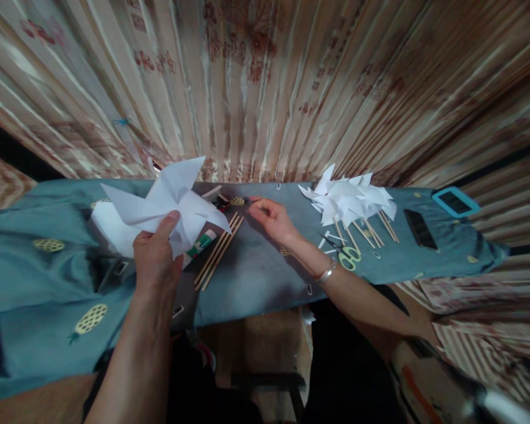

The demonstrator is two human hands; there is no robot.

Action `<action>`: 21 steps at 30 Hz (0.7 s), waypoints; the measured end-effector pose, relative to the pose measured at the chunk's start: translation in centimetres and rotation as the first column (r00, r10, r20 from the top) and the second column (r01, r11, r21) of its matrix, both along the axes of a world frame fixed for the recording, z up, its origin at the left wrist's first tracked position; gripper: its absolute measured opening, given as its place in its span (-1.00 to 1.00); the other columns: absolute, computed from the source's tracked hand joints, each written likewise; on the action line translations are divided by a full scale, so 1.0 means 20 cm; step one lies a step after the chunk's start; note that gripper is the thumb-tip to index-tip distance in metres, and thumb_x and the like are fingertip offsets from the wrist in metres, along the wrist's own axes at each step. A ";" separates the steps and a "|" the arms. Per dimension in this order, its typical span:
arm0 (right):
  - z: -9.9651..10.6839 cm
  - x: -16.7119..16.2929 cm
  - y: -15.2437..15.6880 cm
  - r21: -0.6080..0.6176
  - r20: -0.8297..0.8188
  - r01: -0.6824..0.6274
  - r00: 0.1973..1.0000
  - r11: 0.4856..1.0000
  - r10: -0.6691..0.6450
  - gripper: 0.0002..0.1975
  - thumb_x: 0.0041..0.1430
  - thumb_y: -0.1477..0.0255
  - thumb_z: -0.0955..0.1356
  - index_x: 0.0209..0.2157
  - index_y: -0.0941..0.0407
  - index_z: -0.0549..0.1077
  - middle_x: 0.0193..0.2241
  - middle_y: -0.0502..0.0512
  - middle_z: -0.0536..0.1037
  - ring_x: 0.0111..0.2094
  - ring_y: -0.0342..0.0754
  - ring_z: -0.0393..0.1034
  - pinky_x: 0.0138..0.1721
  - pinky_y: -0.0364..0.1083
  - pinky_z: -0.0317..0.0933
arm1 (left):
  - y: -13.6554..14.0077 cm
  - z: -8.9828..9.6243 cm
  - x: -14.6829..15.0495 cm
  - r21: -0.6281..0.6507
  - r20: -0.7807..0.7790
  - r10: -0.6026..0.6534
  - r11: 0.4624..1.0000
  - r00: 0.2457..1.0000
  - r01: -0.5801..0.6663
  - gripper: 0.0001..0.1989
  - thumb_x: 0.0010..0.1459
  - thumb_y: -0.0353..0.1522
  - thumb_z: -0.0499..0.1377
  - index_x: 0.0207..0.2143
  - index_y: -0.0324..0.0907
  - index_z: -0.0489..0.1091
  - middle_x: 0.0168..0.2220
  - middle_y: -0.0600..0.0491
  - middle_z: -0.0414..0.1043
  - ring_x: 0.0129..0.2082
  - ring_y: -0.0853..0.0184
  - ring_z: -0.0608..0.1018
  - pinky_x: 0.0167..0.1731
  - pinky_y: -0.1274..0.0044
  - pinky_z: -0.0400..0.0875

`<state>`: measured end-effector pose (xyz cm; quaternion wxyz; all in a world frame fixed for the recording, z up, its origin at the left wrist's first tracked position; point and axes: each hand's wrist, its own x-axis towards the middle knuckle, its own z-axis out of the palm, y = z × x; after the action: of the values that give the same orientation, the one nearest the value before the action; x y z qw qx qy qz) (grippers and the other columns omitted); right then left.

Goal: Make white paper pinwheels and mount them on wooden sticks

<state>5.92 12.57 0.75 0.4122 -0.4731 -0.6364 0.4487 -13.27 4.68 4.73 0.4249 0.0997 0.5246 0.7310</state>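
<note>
A white paper pinwheel (168, 197) without a stick is in my left hand (156, 253), its thumb pressing near the centre of the folded blades. My right hand (271, 218) hovers over the cloth at the middle, fingertips pinched together; whatever small thing they may hold is too tiny to name. Between the hands lie several wooden sticks (218, 253) side by side. A glue stick (202, 242) with a green and white label rests left of them, partly behind the pinwheel. Small dark items (221, 202) sit just beyond the sticks.
Finished pinwheels on sticks (353, 197) lie in a row at right. Green-handled scissors (348, 257), paper scraps (327, 240), a dark phone (419, 229) and a blue-framed device (456, 202) are nearby. White paper (110, 227) lies at left on the grey-green cloth (256, 288). A curtain (247, 88) hangs behind.
</note>
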 end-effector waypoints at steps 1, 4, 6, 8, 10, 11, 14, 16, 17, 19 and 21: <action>0.00 0.05 -0.04 -0.135 -0.124 -0.001 0.992 0.991 -0.016 -0.90 0.14 0.39 0.42 -0.43 0.11 0.50 -0.03 0.11 0.58 0.00 -0.01 0.47 0.06 0.00 0.31 | 0.00 0.00 0.02 0.009 -0.002 -0.020 1.000 1.000 0.020 -0.85 -0.18 -0.44 0.36 -0.48 -0.19 0.47 -0.49 0.12 0.55 -0.50 0.33 0.57 -0.42 0.48 0.59; 0.03 0.19 -0.18 -0.446 -0.391 -0.114 0.917 0.888 -0.079 -0.88 0.03 0.37 0.50 -0.43 0.10 0.53 -0.23 0.02 0.65 -0.21 -0.14 0.54 -0.14 -0.15 0.40 | 0.01 -0.01 0.10 0.019 0.000 -0.052 0.998 0.999 0.052 -0.85 -0.19 -0.48 0.35 -0.48 -0.25 0.47 -0.50 0.10 0.56 -0.50 0.34 0.58 -0.34 0.45 0.59; 0.05 0.28 -0.26 -0.539 -0.460 -0.176 0.881 0.824 -0.113 -0.85 -0.01 0.38 0.54 -0.43 0.11 0.54 -0.33 0.01 0.66 -0.33 -0.19 0.55 -0.25 -0.21 0.41 | 0.00 -0.03 0.16 -0.003 0.010 -0.089 0.996 0.996 0.089 -0.83 -0.24 -0.49 0.37 -0.51 -0.27 0.46 -0.51 0.09 0.56 -0.52 0.34 0.58 -0.31 0.44 0.58; 0.06 0.35 -0.32 -0.583 -0.489 -0.209 0.862 0.785 -0.134 -0.82 -0.04 0.39 0.55 -0.43 0.13 0.54 -0.41 0.00 0.66 -0.43 -0.23 0.53 -0.35 -0.25 0.41 | -0.01 -0.06 0.21 -0.016 0.018 -0.148 0.989 0.989 0.149 -0.77 -0.30 -0.47 0.41 -0.50 -0.27 0.47 -0.52 0.09 0.56 -0.53 0.35 0.57 -0.31 0.44 0.57; 0.07 0.41 -0.36 -0.604 -0.506 -0.228 0.850 0.763 -0.146 -0.80 -0.07 0.39 0.57 -0.43 0.14 0.53 -0.46 -0.02 0.65 -0.49 -0.24 0.51 -0.40 -0.27 0.40 | -0.02 -0.09 0.27 -0.013 0.009 -0.209 0.978 0.978 0.209 -0.72 -0.34 -0.45 0.44 -0.47 -0.28 0.50 -0.52 0.09 0.58 -0.52 0.36 0.56 -0.32 0.47 0.54; 0.07 0.43 -0.38 -0.607 -0.514 -0.237 0.845 0.758 -0.147 -0.78 -0.09 0.39 0.57 -0.43 0.14 0.53 -0.47 -0.03 0.64 -0.49 -0.24 0.51 -0.40 -0.27 0.41 | -0.03 -0.10 0.29 -0.008 -0.004 -0.236 0.972 0.972 0.236 -0.70 -0.34 -0.44 0.45 -0.46 -0.27 0.52 -0.50 0.08 0.58 -0.51 0.37 0.56 -0.33 0.49 0.53; 0.06 0.48 -0.39 -0.585 -0.522 -0.252 0.844 0.771 -0.121 -0.75 -0.10 0.36 0.57 -0.41 0.13 0.51 -0.43 0.00 0.65 -0.41 -0.19 0.55 -0.32 -0.21 0.44 | -0.04 -0.14 0.36 -0.029 -0.030 -0.315 0.949 0.949 0.314 -0.71 -0.35 -0.40 0.46 -0.46 -0.26 0.54 -0.49 0.07 0.59 -0.51 0.38 0.55 -0.37 0.54 0.49; 0.03 0.51 -0.39 -0.539 -0.461 -0.212 0.884 0.815 -0.075 -0.77 -0.05 0.33 0.53 -0.41 0.12 0.49 -0.40 0.03 0.65 -0.38 -0.15 0.55 -0.29 -0.16 0.43 | -0.05 -0.16 0.39 -0.039 -0.037 -0.340 0.940 0.940 0.339 -0.72 -0.35 -0.39 0.45 -0.48 -0.26 0.54 -0.50 0.07 0.59 -0.53 0.38 0.54 -0.42 0.55 0.46; 0.02 0.52 -0.38 -0.495 -0.386 -0.163 0.921 0.854 -0.048 -0.80 0.00 0.33 0.51 -0.42 0.11 0.47 -0.41 0.02 0.64 -0.40 -0.15 0.53 -0.30 -0.14 0.42 | -0.05 -0.17 0.40 -0.037 -0.044 -0.343 0.939 0.938 0.342 -0.72 -0.34 -0.39 0.45 -0.48 -0.27 0.54 -0.50 0.07 0.59 -0.53 0.39 0.53 -0.42 0.55 0.45; -0.01 0.56 -0.37 -0.326 -0.117 -0.025 0.993 0.945 -0.014 -0.86 0.06 0.38 0.45 -0.46 0.11 0.43 -0.50 -0.02 0.57 -0.49 -0.16 0.45 -0.36 -0.14 0.34 | -0.05 -0.18 0.41 -0.024 -0.064 -0.337 0.942 0.939 0.336 -0.73 -0.33 -0.40 0.45 -0.47 -0.28 0.55 -0.49 0.07 0.60 -0.53 0.41 0.53 -0.41 0.57 0.43; -0.04 0.59 -0.36 -0.080 0.214 0.058 0.976 0.995 -0.040 -0.88 0.10 0.45 0.39 -0.48 0.10 0.40 -0.58 -0.08 0.47 -0.55 -0.18 0.34 -0.40 -0.15 0.24 | -0.04 -0.18 0.41 -0.019 -0.081 -0.333 0.943 0.940 0.332 -0.72 -0.31 -0.40 0.45 -0.45 -0.28 0.55 -0.48 0.08 0.60 -0.52 0.42 0.53 -0.40 0.58 0.43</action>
<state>17.72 5.42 0.02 0.3321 -0.5511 -0.6449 0.4125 -5.11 3.82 1.05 0.5202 0.2161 0.5192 0.6427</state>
